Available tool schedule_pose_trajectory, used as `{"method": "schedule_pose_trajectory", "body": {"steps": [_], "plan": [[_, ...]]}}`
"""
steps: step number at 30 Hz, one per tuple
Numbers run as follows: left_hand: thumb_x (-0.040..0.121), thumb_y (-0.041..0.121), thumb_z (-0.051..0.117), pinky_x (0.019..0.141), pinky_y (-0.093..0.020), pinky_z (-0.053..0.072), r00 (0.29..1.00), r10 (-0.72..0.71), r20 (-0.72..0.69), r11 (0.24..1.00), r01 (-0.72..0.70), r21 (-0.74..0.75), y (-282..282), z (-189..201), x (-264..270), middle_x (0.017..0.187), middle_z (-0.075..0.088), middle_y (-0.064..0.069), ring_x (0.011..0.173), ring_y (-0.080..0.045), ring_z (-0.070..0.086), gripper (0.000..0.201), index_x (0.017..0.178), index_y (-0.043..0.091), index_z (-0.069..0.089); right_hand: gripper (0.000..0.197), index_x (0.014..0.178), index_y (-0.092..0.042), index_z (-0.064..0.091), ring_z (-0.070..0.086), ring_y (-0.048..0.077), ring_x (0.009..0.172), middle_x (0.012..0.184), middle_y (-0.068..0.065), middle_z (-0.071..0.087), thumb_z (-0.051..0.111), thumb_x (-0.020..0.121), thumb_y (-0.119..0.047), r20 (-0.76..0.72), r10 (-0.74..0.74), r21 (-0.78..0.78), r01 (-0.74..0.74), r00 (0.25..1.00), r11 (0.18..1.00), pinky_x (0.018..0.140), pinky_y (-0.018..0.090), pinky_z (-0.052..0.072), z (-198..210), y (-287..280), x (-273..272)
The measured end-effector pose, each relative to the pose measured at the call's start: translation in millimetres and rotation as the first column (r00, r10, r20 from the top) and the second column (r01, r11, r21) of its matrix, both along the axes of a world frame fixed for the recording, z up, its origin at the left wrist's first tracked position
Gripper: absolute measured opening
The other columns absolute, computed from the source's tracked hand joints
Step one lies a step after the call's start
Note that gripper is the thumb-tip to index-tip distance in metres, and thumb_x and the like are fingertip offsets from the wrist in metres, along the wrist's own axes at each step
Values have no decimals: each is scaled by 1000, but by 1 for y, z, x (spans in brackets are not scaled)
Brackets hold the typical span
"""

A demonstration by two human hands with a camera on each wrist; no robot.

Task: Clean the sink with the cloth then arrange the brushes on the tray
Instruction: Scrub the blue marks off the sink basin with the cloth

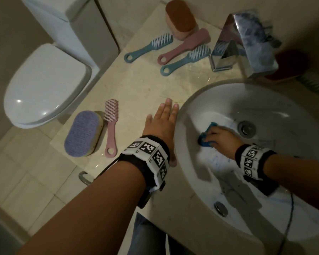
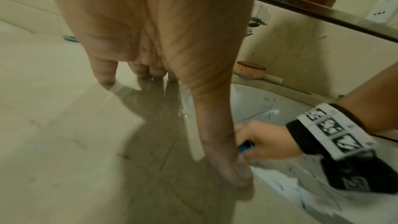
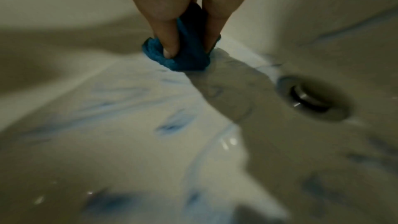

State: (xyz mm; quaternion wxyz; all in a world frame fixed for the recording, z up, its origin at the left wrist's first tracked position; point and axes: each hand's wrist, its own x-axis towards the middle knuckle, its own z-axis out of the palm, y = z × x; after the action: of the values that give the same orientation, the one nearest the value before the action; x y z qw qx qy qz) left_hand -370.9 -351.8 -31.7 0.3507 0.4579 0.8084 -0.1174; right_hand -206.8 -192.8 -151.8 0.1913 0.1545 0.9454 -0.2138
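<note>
My right hand [image 1: 216, 136] grips a bunched blue cloth [image 1: 205, 138] and presses it on the white sink [image 1: 265, 105] basin, left of the drain [image 1: 246, 129]. In the right wrist view my fingers [image 3: 170, 40] curl round the cloth [image 3: 185, 54]. Blue smears streak the basin. My left hand [image 1: 163, 122] lies flat with straight fingers on the beige counter [image 1: 136, 85], its thumb at the sink's rim. Two teal brushes [image 1: 147, 47] [image 1: 185, 59], two pink brushes [image 1: 184, 46] [image 1: 111, 126], a purple scrub brush [image 1: 83, 133] and an orange one [image 1: 180, 17] lie on the counter.
A chrome faucet [image 1: 247, 43] stands behind the sink. A dark red object [image 1: 291, 65] sits to its right. A white toilet [image 1: 44, 85] with its lid down is left of the counter. A cable [image 1: 288, 218] hangs across the sink's front right.
</note>
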Motion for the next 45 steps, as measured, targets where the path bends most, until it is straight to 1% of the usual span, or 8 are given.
{"method": "schedule_pose_trajectory", "body": {"steps": [9, 15, 21, 27, 32, 36, 39, 45], "plan": [[49, 38, 91, 117, -46, 4, 1000, 13, -4, 1000, -13, 6, 1, 1, -1, 152, -33, -3, 144, -21, -20, 152, 144, 16, -26, 13, 89, -4, 73, 62, 36, 83, 89, 20, 63, 65, 79, -6, -106, -127, -108, 116, 986, 987, 75, 26, 42, 3, -13, -7], [48, 37, 91, 117, -46, 5, 1000, 18, -2, 1000, -18, 9, 0, 3, 0, 153, -31, -2, 145, -21, -18, 152, 145, 16, -24, 32, 122, -1, 59, 53, 34, 115, 127, 21, 54, 57, 90, -3, 18, -419, -65, 419, 908, 906, 83, 20, 41, 7, 31, -4], [49, 41, 90, 117, -46, 6, 1000, 4, -16, 1000, -4, 7, 0, 2, -1, 153, -31, -3, 145, -21, -18, 152, 145, 16, -25, 25, 106, -2, 68, 54, 32, 99, 105, 20, 57, 66, 82, -9, -35, -97, -142, 91, 995, 986, 79, 22, 36, 0, -23, -15], [48, 39, 90, 117, -46, 5, 1000, 12, -11, 1000, -12, 13, 0, 1, 0, 153, -31, -2, 145, -21, -18, 152, 145, 16, -24, 33, 119, 7, 53, 54, 36, 110, 118, 26, 54, 56, 89, -7, -119, -495, 60, 504, 861, 862, 70, 15, 35, -10, 34, -20], [48, 39, 90, 117, -47, 5, 1000, 9, -14, 1000, -9, 7, 2, 1, 0, 153, -31, -3, 144, -22, -19, 152, 145, 15, -25, 35, 122, -10, 61, 52, 30, 102, 109, 17, 53, 59, 88, -12, -54, -22, -16, 21, 998, 1000, 84, 18, 32, -7, -36, 6], [46, 39, 91, 117, -47, 5, 1000, 27, 0, 1000, -27, 10, 1, -1, -1, 153, -31, -2, 144, -21, -19, 154, 145, 16, -24, 14, 81, -5, 56, 50, 18, 65, 74, 7, 50, 62, 87, -17, -281, -300, 12, 316, 912, 949, 63, 22, 41, -11, 17, -26], [46, 39, 91, 117, -46, 6, 1000, 21, -7, 1000, -21, 10, 1, 0, 0, 153, -30, -2, 145, -21, -18, 154, 145, 16, -23, 20, 104, -1, 62, 50, 21, 83, 95, 13, 55, 55, 91, -14, -211, -450, -104, 438, 868, 893, 67, 14, 34, -8, 24, -30], [47, 39, 91, 118, -47, 6, 1000, 16, -16, 1000, -16, 4, 2, 2, 0, 153, -30, -3, 145, -22, -18, 153, 145, 15, -24, 18, 99, -1, 68, 58, 31, 91, 94, 14, 57, 64, 82, -7, -20, 9, -175, -12, 1000, 985, 75, 25, 40, -4, -38, 18]]}}
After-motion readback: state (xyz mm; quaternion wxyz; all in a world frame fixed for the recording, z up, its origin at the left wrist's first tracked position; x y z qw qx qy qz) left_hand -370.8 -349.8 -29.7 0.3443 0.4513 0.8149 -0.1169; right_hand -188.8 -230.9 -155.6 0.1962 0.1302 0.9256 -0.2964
